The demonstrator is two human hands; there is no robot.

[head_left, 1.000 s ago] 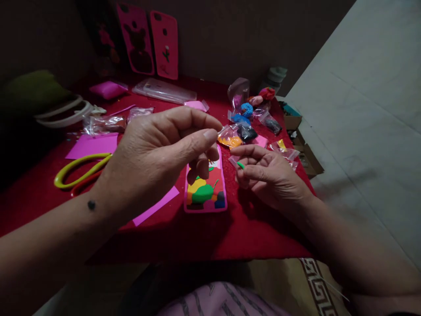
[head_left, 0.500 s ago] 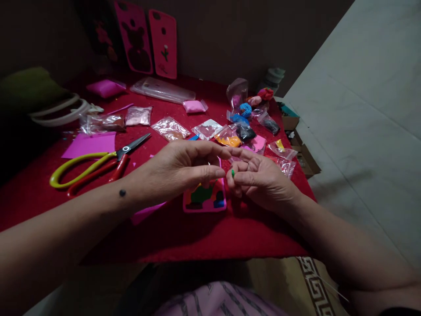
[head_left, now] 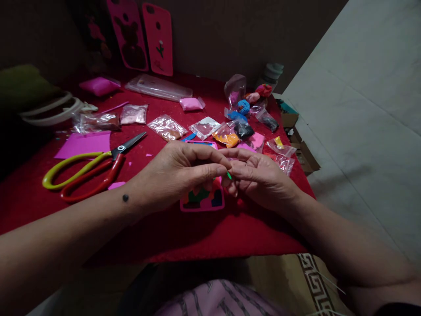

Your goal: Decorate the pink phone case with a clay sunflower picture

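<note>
A tiny piece of green clay (head_left: 229, 175) shows between the fingertips of both hands, which meet above the table. My left hand (head_left: 184, 169) is closed, thumb and forefinger pinched on the clay. My right hand (head_left: 263, 175) has its thumb pressed to the fingers at the same piece. Under the hands lies a pink phone case (head_left: 202, 209) decorated with green, orange, blue and dark clay shapes; its upper part is mostly covered by my left hand. Yellow-and-red-handled scissors (head_left: 98, 169) lie partly open, left of my left hand.
Bags of coloured clay, including an orange one (head_left: 228, 137), spread across the red tablecloth (head_left: 184, 239). Two pink phone cases, one with a flower (head_left: 158, 39), lean at the back. A pink sheet (head_left: 83, 145) lies left. Cardboard boxes (head_left: 304, 151) stand right of the table.
My left fingertips have moved in to the green clay, which the right hand held alone before. The view has shifted slightly, so the table items sit a little further left.
</note>
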